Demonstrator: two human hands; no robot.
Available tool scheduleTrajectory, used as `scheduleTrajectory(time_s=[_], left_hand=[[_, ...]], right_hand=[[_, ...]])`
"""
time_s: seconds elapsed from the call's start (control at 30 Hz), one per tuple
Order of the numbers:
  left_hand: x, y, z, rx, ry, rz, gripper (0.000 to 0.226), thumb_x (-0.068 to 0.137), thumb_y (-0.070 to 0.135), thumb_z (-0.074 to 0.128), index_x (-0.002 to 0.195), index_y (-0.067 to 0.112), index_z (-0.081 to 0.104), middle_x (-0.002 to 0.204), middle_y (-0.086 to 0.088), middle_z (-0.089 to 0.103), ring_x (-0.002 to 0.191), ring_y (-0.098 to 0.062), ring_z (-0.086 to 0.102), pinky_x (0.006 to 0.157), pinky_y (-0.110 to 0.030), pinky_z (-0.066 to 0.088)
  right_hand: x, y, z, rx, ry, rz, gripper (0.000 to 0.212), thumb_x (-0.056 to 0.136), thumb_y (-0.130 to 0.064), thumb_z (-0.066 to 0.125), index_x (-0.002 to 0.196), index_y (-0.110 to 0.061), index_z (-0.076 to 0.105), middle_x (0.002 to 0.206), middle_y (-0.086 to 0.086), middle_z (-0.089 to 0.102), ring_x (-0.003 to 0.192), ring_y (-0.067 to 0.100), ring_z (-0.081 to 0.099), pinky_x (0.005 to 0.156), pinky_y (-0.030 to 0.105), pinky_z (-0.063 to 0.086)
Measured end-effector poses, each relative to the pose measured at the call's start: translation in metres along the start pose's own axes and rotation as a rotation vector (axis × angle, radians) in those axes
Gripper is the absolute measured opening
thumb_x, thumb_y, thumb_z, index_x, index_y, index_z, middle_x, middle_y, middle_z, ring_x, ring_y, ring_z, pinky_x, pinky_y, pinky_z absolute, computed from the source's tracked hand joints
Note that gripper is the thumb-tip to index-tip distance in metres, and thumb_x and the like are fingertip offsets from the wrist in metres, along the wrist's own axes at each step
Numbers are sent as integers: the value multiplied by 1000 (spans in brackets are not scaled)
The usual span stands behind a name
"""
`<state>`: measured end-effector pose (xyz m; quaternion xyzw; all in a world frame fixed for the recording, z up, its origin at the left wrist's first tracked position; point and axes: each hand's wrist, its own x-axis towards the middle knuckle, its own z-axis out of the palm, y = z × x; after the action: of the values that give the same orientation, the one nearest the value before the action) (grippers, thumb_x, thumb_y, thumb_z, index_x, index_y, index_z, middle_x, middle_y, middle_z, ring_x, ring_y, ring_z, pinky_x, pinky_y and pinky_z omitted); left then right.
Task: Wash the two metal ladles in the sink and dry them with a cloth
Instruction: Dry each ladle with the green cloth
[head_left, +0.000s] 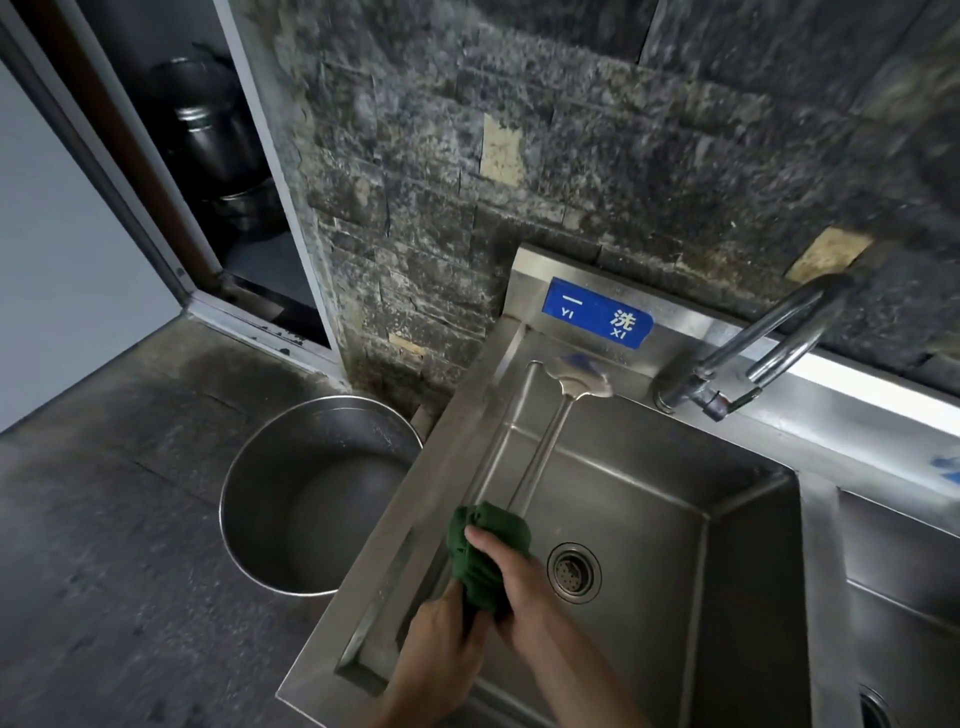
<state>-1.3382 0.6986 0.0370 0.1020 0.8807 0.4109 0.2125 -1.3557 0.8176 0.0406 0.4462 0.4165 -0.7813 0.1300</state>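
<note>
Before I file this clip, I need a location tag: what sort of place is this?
Likely a commercial kitchen's wash-up area: a deep stainless sink with a blue wash-station label, and a large steel pot on the floor.

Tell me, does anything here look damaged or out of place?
Yes. The dark wall behind the sink has bare tan patches where facing pieces seem missing, and a big metal pot sits on the floor beside the sink. The hands' work looks ordinary.
</note>
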Motion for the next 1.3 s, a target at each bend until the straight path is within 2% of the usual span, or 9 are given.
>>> scheduleTrajectory(time_s=[0.17, 0.3, 0.43, 0.53, 0.77, 0.87, 0.97, 1.07, 1.3], left_hand=[[-6, 5, -32, -119, 157, 173, 30, 95, 28, 61, 124, 22, 58, 110, 19, 61, 112, -12, 53, 83, -24, 43], [-7, 9, -46, -159, 162, 201, 22, 93, 41, 60, 82, 23, 52, 60, 17, 62, 68, -14, 64, 60, -32, 44], [-2, 19, -54, -122, 140, 216, 30, 95, 45, 57, 84, 18, 49, 54, 2, 52, 73, -15, 64, 62, -23, 42], [17, 35, -61, -52, 67, 233, 33, 92, 57, 47, 83, 25, 42, 60, 0, 58, 75, -20, 66, 67, -36, 48], [84, 134, -89, -64, 93, 392, 28, 105, 36, 39, 101, 13, 55, 75, -12, 66, 69, -30, 64, 62, -39, 43], [100, 143, -92, -95, -37, 367, 22, 104, 22, 40, 86, 15, 51, 76, -12, 65, 66, -29, 65, 64, -43, 50], [96, 151, -86, -278, -84, 312, 28, 102, 4, 42, 83, 22, 50, 61, 3, 49, 48, -4, 50, 50, -26, 47], [84, 160, -78, -450, -53, 223, 28, 96, -14, 47, 93, 13, 55, 50, 1, 42, 43, -2, 49, 44, -9, 39], [90, 164, -63, -564, 11, 184, 49, 78, 61, 66, 58, 19, 52, 53, 10, 42, 54, -11, 38, 57, -30, 33]], right_hand=[[-22, -32, 38, 24, -34, -92, 34, 71, -15, 89, 101, -3, 79, 101, 24, 77, 89, 37, 75, 80, 47, 61], [-31, -94, 61, 55, -5, -243, 49, 73, -17, 88, 118, -8, 70, 101, 15, 79, 87, 33, 77, 69, 41, 63], [-51, -170, 68, 86, -1, -419, 54, 72, -25, 89, 120, -15, 67, 111, 11, 76, 96, 32, 75, 82, 46, 62], [-63, -197, 70, 84, 16, -542, 51, 77, -28, 89, 120, -13, 67, 112, 8, 76, 98, 28, 74, 82, 42, 62], [-73, -186, 72, 38, -28, -648, 28, 85, -22, 82, 108, -11, 71, 106, 12, 78, 98, 30, 76, 87, 47, 62], [-74, -178, 65, -47, -23, -701, 30, 86, -24, 82, 111, -12, 72, 105, 10, 79, 98, 24, 76, 84, 38, 62], [-82, -175, 54, -146, -40, -749, 32, 86, -26, 81, 114, -15, 71, 102, 4, 80, 94, 17, 76, 73, 29, 61], [-92, -184, 49, -135, -67, -778, 30, 87, -24, 79, 114, -13, 71, 102, 7, 79, 95, 22, 77, 76, 35, 61], [-132, -220, 40, -104, -98, -891, 23, 91, -21, 76, 113, -16, 74, 106, 8, 79, 99, 24, 76, 88, 47, 62]])
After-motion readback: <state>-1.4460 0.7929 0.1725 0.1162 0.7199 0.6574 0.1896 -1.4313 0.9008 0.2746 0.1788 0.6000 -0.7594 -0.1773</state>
